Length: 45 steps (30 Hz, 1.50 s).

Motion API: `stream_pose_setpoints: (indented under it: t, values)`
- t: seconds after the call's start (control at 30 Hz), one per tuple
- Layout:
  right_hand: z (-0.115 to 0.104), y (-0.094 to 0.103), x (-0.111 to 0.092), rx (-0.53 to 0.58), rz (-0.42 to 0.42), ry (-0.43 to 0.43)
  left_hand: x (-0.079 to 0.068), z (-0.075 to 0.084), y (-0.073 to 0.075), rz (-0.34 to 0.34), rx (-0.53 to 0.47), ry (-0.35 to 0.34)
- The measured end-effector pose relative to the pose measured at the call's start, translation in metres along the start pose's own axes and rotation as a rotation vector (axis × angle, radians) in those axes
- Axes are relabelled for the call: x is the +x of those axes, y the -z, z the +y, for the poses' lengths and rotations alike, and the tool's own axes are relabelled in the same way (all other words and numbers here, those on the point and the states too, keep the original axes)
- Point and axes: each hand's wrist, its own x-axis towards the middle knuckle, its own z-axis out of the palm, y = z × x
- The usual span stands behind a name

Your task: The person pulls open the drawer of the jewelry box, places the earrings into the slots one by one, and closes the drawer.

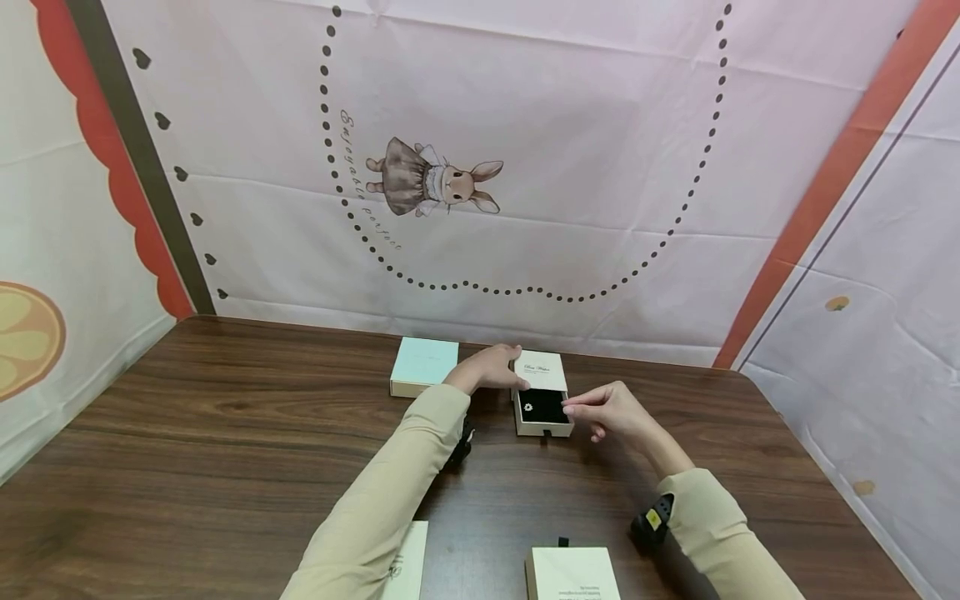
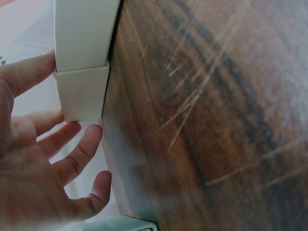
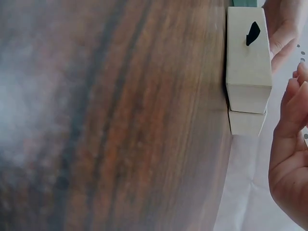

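Observation:
A small white jewelry box (image 1: 541,367) lies near the table's far edge with its drawer (image 1: 542,429) pulled out toward me. On the black pad (image 1: 546,402) inside sits a sparkling flower-shaped piece of jewelry (image 1: 528,407), at the left. My left hand (image 1: 491,367) holds the box from its left side, thumb by the cover's front edge and fingertips at the far end (image 2: 79,106). Over the drawer's right edge, my right hand (image 1: 611,410) pinches thumb and index finger together; what they hold is too small to tell. A black ribbon tab (image 3: 252,33) hangs on the drawer front.
A light blue box (image 1: 424,360) lies left of the jewelry box. Closer to me are a cream box (image 1: 573,573) with a black tab and, partly under my left sleeve, a pale printed box or card (image 1: 410,558). A printed cloth (image 1: 585,167) hangs behind the table.

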Motion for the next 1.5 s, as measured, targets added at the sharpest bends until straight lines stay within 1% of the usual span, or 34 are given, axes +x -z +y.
stream_pose_setpoints:
  t: [0.13,0.37,0.53,0.67,0.83,0.93,1.03,1.3,1.5]
  values:
    - [0.0,0.001,0.001,0.004,0.029,-0.016,0.0,0.001,0.0,0.001,0.003,-0.01]
    - [0.003,0.002,0.004,-0.007,0.036,-0.014,0.0,0.001,0.0,-0.003,0.017,-0.022]
    - [0.003,-0.001,0.007,0.012,0.064,-0.033,0.0,0.001,0.0,-0.001,0.023,-0.02]
    - [0.002,-0.005,0.009,0.002,0.08,-0.025,0.0,0.001,0.0,-0.004,0.021,-0.023]
    - [0.002,-0.006,0.011,-0.081,0.063,0.023,0.0,0.002,0.0,-0.003,0.025,-0.023]
    - [0.002,-0.007,0.012,-0.158,0.054,0.041,0.0,0.001,0.0,-0.003,0.016,-0.018]
    - [0.003,-0.008,0.012,-0.212,0.055,0.05,0.0,0.001,0.0,-0.002,0.017,-0.012]
    - [0.006,-0.013,0.016,-0.311,0.039,0.104,-0.002,0.0,0.0,-0.004,0.013,-0.006]
    - [0.005,-0.016,0.019,-0.341,0.019,0.154,-0.001,-0.001,0.001,-0.002,0.017,-0.007]
